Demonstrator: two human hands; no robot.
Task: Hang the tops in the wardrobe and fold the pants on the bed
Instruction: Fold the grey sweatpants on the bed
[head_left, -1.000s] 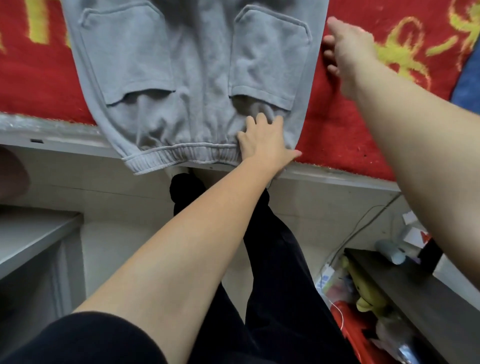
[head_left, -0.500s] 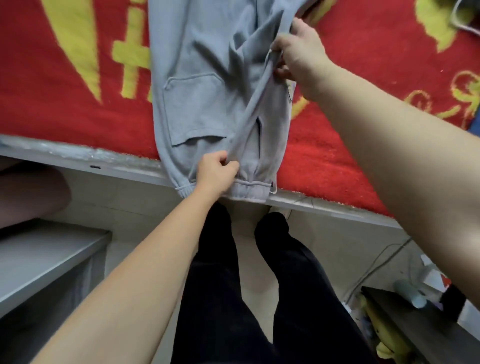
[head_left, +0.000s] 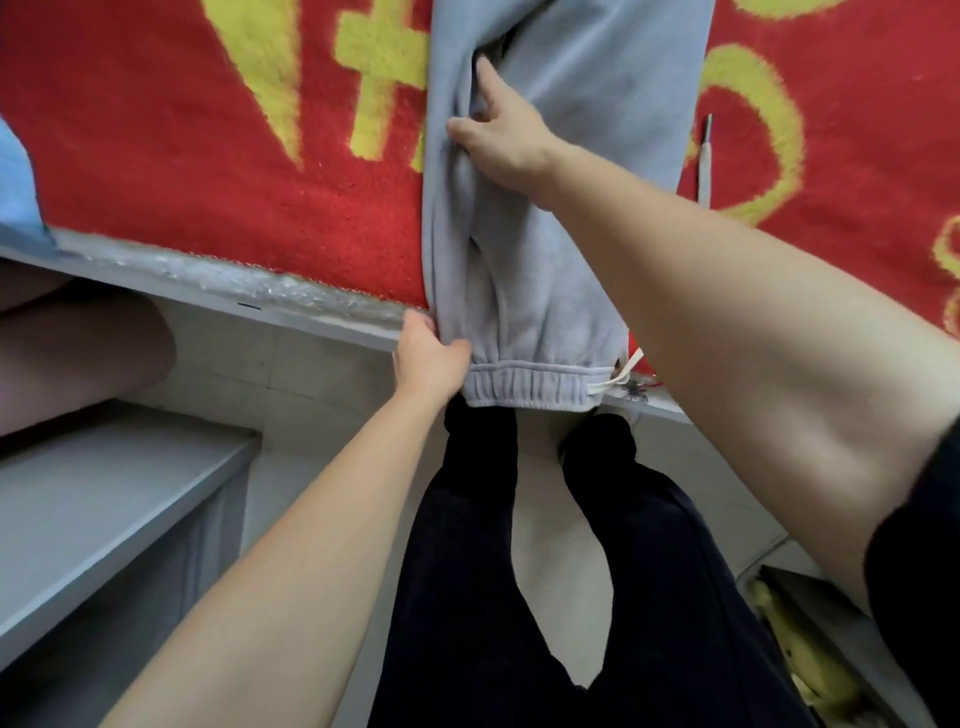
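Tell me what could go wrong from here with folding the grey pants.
1. The waistband overhangs the bed edge. If the left hand, gripping its corner, lets go, the grey pants may slide toward the floor.
2. The right hand presses beside a bunched crease; folding now could trap that wrinkle.
3. The drawstring sticks out at the waistband's right end and may be left dangling from the fold.

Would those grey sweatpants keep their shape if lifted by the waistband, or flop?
Probably flop: the grey knit sweatpants crease softly under the right hand and droop over the bed edge. They look thick, so likely fairly heavy. The fuzzy red and yellow blanket should keep them from sliding.
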